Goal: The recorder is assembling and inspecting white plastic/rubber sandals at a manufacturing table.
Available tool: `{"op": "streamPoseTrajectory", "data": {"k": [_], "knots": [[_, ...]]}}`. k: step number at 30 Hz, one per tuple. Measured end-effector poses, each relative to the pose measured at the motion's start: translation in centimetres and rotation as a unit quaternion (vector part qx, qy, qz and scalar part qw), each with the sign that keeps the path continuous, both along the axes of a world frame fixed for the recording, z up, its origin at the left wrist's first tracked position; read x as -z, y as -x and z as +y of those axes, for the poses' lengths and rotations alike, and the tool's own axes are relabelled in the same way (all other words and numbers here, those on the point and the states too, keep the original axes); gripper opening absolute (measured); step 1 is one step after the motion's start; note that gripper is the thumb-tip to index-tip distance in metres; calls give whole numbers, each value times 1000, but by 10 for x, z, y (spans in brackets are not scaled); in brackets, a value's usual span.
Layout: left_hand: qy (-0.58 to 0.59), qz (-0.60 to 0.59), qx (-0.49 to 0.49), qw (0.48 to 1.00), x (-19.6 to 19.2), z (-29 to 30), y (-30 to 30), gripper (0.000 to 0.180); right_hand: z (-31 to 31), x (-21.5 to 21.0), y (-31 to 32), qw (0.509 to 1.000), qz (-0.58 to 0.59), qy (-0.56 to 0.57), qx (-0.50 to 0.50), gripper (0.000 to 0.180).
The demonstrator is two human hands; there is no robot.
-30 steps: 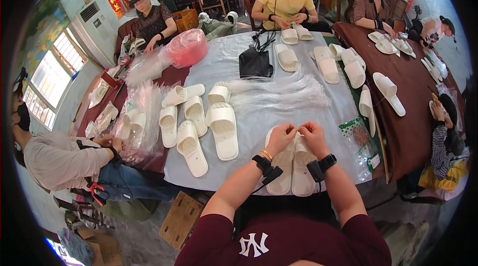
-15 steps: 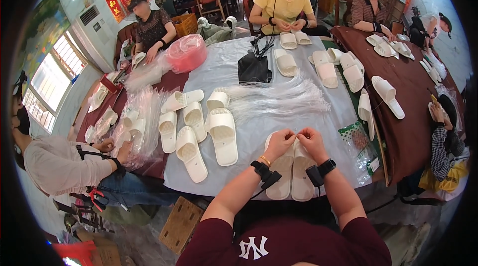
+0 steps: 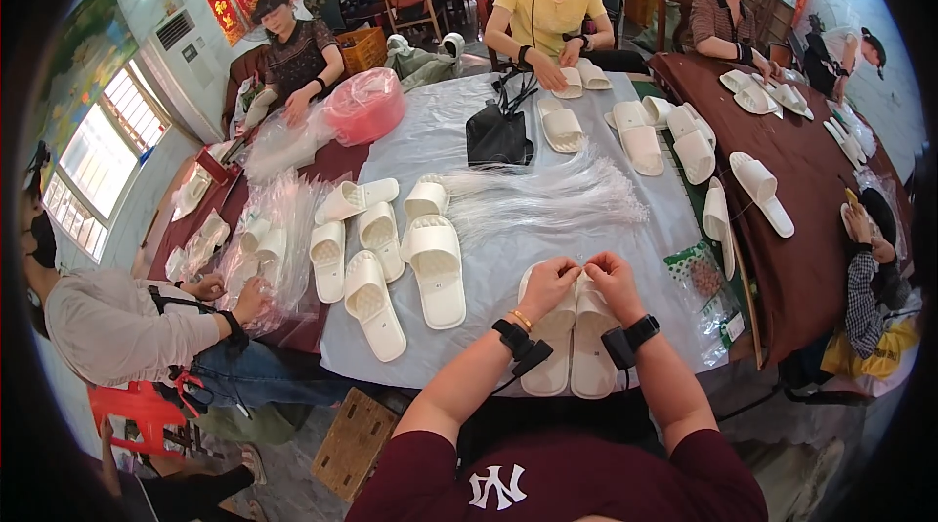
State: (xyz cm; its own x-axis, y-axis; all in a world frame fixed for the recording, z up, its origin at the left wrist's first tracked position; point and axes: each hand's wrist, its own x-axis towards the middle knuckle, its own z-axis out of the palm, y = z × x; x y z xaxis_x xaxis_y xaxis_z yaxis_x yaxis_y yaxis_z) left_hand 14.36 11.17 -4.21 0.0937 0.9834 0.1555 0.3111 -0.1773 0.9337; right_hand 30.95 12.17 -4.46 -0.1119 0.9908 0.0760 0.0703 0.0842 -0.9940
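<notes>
A pair of white slippers lies side by side at the table's near edge, a left slipper and a right slipper. Over their toe ends, my left hand and my right hand are pinched close together, fingertips almost meeting. Whatever sits between the fingertips is too fine to make out. My hands and wrists cover most of the slippers' straps. Just beyond the hands, a bundle of thin clear plastic strands spreads across the pale sheet.
Several loose white slippers stand to my left, others at the far right. A black bag and a pink plastic roll lie farther back. A green-and-clear packet is right of my hands. Several people sit around the tables.
My hands stay pinched in nearly the same place. The person opposite now reaches down to a slipper. At far left a person reaches toward clear plastic; someone appears at the lower left.
</notes>
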Motion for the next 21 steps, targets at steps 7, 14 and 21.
{"op": "streamPoseTrajectory", "data": {"k": [7,14,21], "knots": [[4,-35,-31,999,1,3,6,24,6,9,0,1000,13,6,-4,10],[-38,-66,-46,996,-14,-10,16,25,-1,1,0,998,63,21,11,10],[-4,-50,-39,998,-48,-29,44,22,-9,5,-12,999,49,-6,-16,10]]}}
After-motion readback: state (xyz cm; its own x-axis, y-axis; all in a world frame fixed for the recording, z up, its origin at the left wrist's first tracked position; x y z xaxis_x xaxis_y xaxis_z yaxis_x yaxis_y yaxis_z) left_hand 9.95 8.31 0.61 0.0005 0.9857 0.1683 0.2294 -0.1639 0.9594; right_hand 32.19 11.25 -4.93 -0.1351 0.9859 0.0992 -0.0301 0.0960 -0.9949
